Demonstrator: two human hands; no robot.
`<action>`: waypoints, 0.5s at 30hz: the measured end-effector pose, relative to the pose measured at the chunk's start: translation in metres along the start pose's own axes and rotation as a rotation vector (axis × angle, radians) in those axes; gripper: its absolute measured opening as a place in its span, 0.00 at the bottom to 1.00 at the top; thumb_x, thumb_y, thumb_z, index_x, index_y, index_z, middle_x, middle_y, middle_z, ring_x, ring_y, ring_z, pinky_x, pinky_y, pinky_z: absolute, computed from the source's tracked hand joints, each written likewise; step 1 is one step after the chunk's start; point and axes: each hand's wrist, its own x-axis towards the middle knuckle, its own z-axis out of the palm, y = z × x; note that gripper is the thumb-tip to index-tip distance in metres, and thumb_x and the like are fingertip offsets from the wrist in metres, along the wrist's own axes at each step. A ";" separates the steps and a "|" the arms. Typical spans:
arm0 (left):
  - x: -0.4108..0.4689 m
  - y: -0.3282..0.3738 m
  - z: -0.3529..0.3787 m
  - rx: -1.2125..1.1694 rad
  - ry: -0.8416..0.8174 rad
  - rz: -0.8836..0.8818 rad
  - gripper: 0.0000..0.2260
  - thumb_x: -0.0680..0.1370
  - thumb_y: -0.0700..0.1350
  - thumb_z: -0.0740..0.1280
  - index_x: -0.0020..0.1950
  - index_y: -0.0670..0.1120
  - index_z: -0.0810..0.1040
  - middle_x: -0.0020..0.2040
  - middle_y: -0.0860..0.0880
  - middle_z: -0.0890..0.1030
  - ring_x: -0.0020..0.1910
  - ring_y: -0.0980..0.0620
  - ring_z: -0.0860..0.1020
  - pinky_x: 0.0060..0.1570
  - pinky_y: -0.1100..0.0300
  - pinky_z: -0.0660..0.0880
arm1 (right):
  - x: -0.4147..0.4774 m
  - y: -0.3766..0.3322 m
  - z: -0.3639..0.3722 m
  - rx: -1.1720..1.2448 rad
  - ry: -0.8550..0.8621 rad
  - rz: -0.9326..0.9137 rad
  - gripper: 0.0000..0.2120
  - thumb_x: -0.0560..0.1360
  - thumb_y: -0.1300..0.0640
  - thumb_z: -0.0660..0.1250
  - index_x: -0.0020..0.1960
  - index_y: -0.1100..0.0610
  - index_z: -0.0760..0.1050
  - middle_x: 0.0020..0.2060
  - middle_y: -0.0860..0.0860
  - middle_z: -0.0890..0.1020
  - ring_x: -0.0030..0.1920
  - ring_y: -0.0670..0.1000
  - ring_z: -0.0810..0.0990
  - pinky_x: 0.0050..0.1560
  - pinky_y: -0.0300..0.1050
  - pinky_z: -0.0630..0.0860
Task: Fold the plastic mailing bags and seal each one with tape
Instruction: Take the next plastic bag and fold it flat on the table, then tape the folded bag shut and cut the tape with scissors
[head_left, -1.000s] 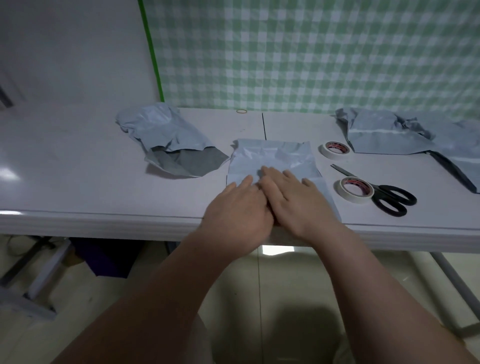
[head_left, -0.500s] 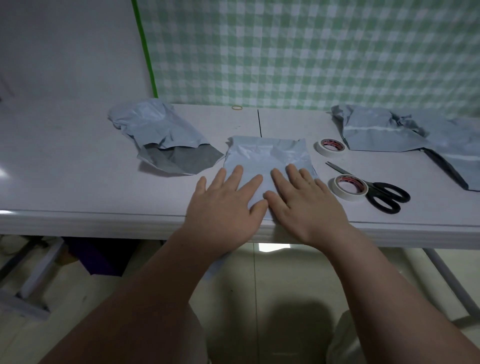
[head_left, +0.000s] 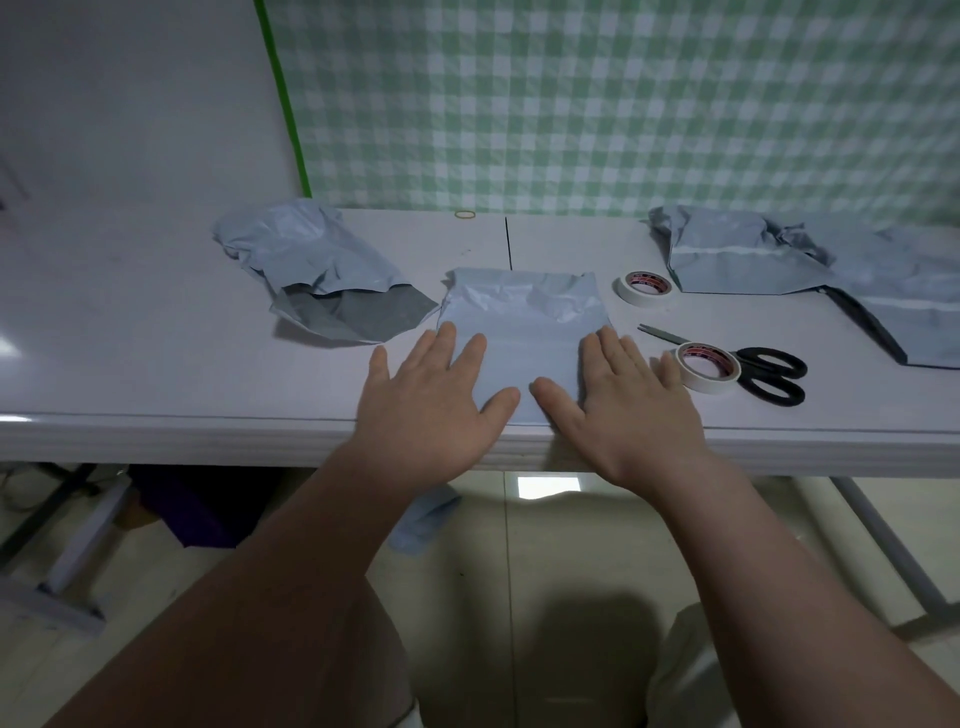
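A pale grey mailing bag lies flat at the table's front edge, its far end wrinkled. My left hand presses flat on its left side with fingers spread. My right hand presses flat on its right side, fingers straight. A strip of the bag's surface shows between the two thumbs. A roll of white tape sits just right of my right hand, almost touching the little finger. A second tape roll lies further back.
Black-handled scissors lie behind the near tape roll. A crumpled grey bag sits at the left, a pile of grey bags at the back right. A rubber band lies by the checked wall. The white table edge runs under my wrists.
Both hands slid apart across the bag, from side by side at its middle to its left and right sides, flattening it.
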 end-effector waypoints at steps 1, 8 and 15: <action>-0.001 0.000 -0.001 0.004 0.001 -0.011 0.31 0.78 0.65 0.44 0.78 0.53 0.45 0.79 0.51 0.44 0.77 0.53 0.43 0.73 0.43 0.40 | -0.002 0.001 -0.001 -0.010 -0.002 0.009 0.39 0.76 0.34 0.42 0.77 0.58 0.47 0.77 0.53 0.49 0.77 0.51 0.46 0.74 0.56 0.42; -0.005 -0.004 -0.006 0.006 -0.025 -0.066 0.32 0.79 0.64 0.44 0.78 0.49 0.45 0.79 0.52 0.44 0.77 0.53 0.42 0.74 0.43 0.41 | -0.006 0.009 0.001 -0.054 0.048 0.029 0.39 0.75 0.33 0.40 0.76 0.59 0.51 0.77 0.53 0.53 0.77 0.51 0.47 0.73 0.59 0.39; -0.005 -0.005 -0.013 -0.030 -0.081 -0.068 0.32 0.79 0.64 0.45 0.78 0.49 0.45 0.79 0.52 0.42 0.77 0.52 0.40 0.74 0.43 0.43 | -0.005 0.017 -0.003 -0.004 0.240 0.032 0.28 0.78 0.39 0.46 0.63 0.57 0.71 0.65 0.52 0.72 0.72 0.54 0.61 0.73 0.61 0.46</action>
